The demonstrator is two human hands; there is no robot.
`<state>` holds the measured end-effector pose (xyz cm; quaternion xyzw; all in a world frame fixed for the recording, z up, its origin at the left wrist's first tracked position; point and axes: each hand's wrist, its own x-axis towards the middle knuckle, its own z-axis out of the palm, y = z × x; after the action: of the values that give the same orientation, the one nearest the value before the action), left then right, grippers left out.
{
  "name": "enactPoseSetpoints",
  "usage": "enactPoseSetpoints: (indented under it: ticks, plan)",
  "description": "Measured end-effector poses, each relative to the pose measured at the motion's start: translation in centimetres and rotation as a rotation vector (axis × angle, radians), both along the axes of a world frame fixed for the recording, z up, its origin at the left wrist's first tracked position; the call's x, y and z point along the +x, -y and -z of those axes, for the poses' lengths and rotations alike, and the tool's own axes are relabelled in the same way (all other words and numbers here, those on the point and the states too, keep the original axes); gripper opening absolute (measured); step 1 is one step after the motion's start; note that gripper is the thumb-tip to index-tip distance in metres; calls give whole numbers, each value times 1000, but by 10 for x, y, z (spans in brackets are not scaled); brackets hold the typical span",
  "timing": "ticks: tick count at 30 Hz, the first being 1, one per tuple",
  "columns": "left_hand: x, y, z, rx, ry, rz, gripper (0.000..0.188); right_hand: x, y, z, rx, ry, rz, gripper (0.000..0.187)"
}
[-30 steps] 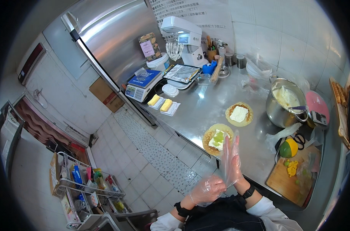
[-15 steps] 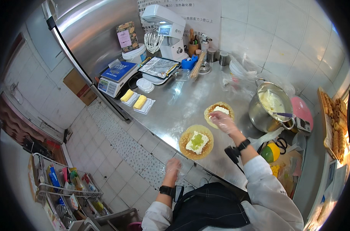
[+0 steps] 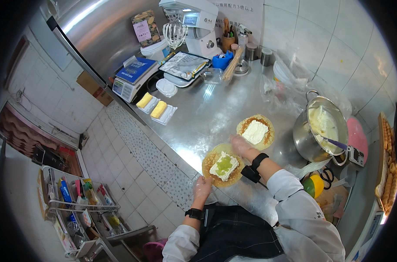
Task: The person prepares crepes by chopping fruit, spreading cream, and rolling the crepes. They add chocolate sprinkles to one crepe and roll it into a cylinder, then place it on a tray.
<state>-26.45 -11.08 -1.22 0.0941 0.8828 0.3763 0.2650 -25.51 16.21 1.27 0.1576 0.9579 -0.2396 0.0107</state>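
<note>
A thin round pancake lies at the near edge of the steel counter, topped with a square of white cream and a green filling. My left hand, in a clear plastic glove, has its fingers closed at the near left rim of this pancake. At its far right rim is my gloved right hand, fingers bent together on the edge, which looks slightly raised; the fingertips are partly hidden. Just beyond the right hand, a second pancake carries a square of plain white cream.
To the right stands a steel pot of cream with a purple-handled spatula. A mango and scissors lie nearer. Two yellow blocks on wrappers, a scale and a stand mixer stand farther left. The counter drops to tiled floor.
My right hand has come back from the far pancake to the rim of the near one. My left hand has moved up to the near pancake's left rim. The view has shifted slightly.
</note>
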Motion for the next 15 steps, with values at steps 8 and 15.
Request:
enactPoseSetpoints:
  ticks: [8, 15]
  plan:
    - [10, -11, -25, 720, 539, -214, 19, 3, -9, -14, -172, 218, -44, 28]
    - [6, -32, -38, 830, 711, -329, 21, 17, 12, -35, -485, 109, 83, 30]
